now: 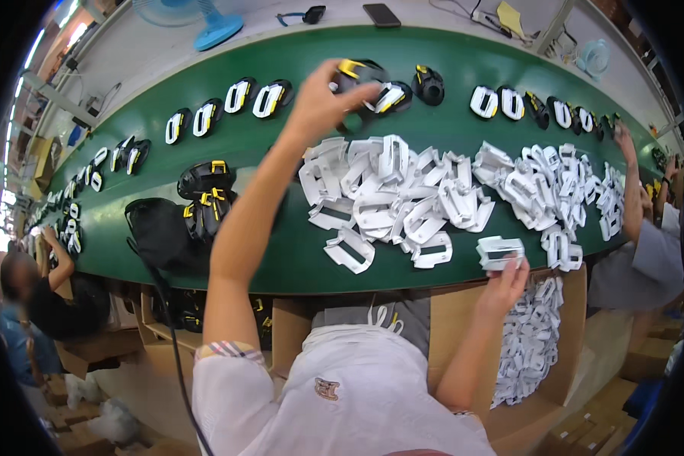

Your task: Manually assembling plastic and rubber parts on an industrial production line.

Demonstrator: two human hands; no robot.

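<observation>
At the far side of the green table, my left hand [323, 105] is closed around a black plastic part with yellow pieces [363, 71]. Right beside it lies a black part with a white frame on it [394, 97]; whether the two touch I cannot tell. Near the front edge, my right hand [504, 287] grips a white oblong plastic frame [500, 252] between thumb and fingers. Between my hands spreads a heap of loose white frames [391, 194]. Another black-and-yellow part [429, 83] sits just right of my left hand.
Several black parts with yellow pieces [205, 197] lie by a black bag-like item [158, 228] on the left. White-framed units [272, 99] line the green table [281, 266]. A cardboard box of white frames [574, 334] stands below right. Co-workers' arms [629, 163] reach in at both sides.
</observation>
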